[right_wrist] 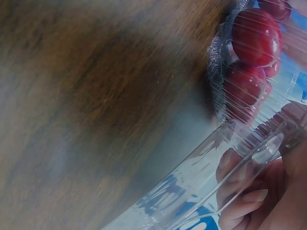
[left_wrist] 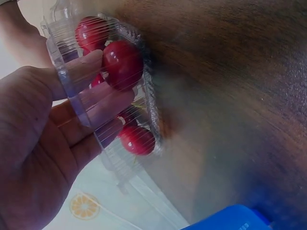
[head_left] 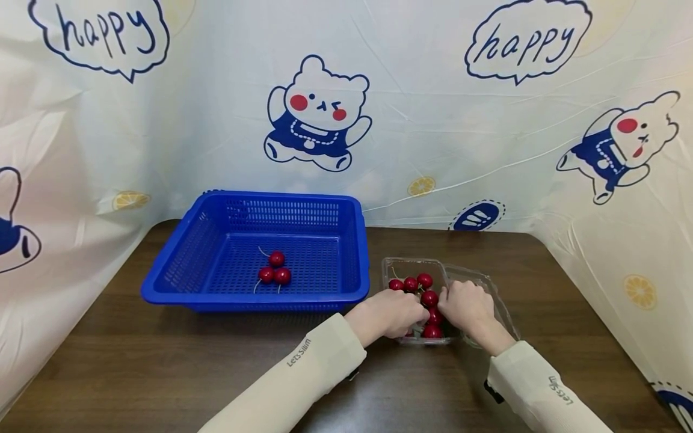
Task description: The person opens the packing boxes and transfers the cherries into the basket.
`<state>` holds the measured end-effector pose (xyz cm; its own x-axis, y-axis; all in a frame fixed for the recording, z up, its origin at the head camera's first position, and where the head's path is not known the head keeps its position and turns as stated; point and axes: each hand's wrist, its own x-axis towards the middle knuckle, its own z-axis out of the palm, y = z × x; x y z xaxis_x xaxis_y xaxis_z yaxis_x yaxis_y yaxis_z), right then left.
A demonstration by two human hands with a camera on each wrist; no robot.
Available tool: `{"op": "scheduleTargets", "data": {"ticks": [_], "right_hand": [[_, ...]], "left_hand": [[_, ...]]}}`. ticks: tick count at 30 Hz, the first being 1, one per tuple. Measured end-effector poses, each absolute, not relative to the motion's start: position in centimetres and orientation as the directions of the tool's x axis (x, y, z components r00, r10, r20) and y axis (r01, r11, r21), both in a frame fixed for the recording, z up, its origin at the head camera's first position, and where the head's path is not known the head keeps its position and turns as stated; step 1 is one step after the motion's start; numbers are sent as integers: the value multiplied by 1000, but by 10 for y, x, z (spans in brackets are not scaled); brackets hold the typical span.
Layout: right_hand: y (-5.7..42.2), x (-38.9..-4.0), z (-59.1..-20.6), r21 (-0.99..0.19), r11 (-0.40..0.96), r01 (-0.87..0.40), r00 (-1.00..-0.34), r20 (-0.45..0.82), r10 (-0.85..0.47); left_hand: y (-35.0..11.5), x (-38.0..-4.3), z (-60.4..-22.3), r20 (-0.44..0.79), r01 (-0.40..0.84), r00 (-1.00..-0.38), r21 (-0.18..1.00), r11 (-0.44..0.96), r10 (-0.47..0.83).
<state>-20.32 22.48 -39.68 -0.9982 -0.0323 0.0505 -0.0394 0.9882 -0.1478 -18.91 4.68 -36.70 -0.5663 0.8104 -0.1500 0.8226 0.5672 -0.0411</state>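
A clear plastic box [head_left: 414,261] holds several red cherries [head_left: 429,299], its see-through lid [head_left: 503,304] folded out to the right. My left hand [head_left: 387,313] reaches over the near left side into the box. In the left wrist view its thumb and fairly straight fingers [left_wrist: 112,99] lie beside a cherry [left_wrist: 123,66], partly seen through the ribbed wall. My right hand [head_left: 468,307] grips the box at its right edge, where the lid joins. Curled fingers [right_wrist: 242,203] show behind the clear plastic in the right wrist view.
Left of the box, a blue plastic basket [head_left: 260,299] stands on the brown wooden table [head_left: 178,367]. Three stemmed cherries [head_left: 277,259] lie on the basket's floor. A printed cloth [head_left: 411,120] hangs behind and along both sides of the table.
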Motion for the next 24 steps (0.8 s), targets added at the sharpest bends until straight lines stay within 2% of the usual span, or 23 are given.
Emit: {"op": "scheduleTargets", "data": {"ticks": [24], "right_hand": [[224, -203, -398, -146, 989, -25, -999, 28, -21]], "left_hand": [[52, -189, -373, -180, 795, -598, -10, 606, 781]]}}
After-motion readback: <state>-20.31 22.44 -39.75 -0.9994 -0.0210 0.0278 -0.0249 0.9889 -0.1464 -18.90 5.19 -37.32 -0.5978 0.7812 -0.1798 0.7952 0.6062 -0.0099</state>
